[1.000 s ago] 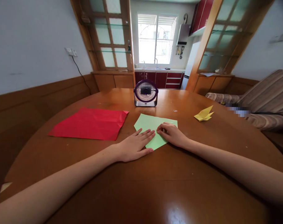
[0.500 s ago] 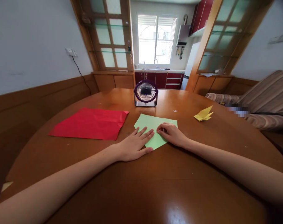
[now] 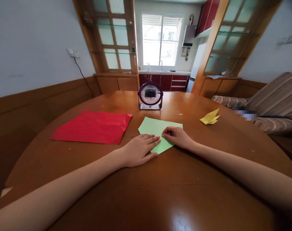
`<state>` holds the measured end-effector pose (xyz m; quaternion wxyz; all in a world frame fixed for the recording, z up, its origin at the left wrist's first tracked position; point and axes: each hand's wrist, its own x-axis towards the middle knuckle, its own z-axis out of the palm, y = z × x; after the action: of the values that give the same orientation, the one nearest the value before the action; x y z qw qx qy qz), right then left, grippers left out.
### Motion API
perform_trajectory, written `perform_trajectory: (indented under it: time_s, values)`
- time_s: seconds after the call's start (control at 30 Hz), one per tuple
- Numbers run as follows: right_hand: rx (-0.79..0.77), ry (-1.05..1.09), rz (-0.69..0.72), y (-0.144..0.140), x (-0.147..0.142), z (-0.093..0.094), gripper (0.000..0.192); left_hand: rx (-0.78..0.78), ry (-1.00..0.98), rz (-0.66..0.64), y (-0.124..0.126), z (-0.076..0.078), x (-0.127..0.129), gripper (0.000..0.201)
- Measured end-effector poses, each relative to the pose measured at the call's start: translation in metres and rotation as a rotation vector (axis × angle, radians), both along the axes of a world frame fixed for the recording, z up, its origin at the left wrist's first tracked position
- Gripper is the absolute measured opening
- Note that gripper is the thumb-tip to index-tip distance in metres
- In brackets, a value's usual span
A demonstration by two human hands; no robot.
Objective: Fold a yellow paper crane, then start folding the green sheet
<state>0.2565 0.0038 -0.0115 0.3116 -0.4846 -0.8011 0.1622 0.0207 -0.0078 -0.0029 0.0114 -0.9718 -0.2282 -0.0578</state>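
Observation:
A folded sheet of light green paper (image 3: 149,125) lies on the table in front of me, with several angled edges. My left hand (image 3: 139,149) rests flat over its near left part, palm down, with the fingers stretched out and the thumb spread below them. On the sheet's right half, my right hand (image 3: 177,136) is closed, thumb and curled fingers brought together at the paper near its middle. The exact contact under these fingertips is hidden.
A large creased red paper (image 3: 93,127) lies to the left on the wooden table (image 3: 141,199). To the right sits a small folded yellow paper shape (image 3: 209,118). Behind the green sheet stands a purple desk fan (image 3: 150,95). A striped sofa (image 3: 275,96) is beyond the table's right edge.
The fingers of my left hand have drawn closer together and slid slightly toward me on the green paper. My right hand has stayed almost in place.

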Motion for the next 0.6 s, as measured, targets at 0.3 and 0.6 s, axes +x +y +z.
perform_trajectory:
  time_s: [0.3, 0.6]
  values:
    - [-0.01, 0.029, 0.004, 0.0031, 0.0014, -0.0015, 0.015, -0.2, 0.094, 0.088, 0.0027, -0.0003, 0.0024, 0.068]
    - [-0.031, 0.046, -0.005, 0.0042, 0.0006, -0.0012, 0.014, -0.224, 0.078, 0.097, 0.0058, -0.002, 0.0018, 0.056]
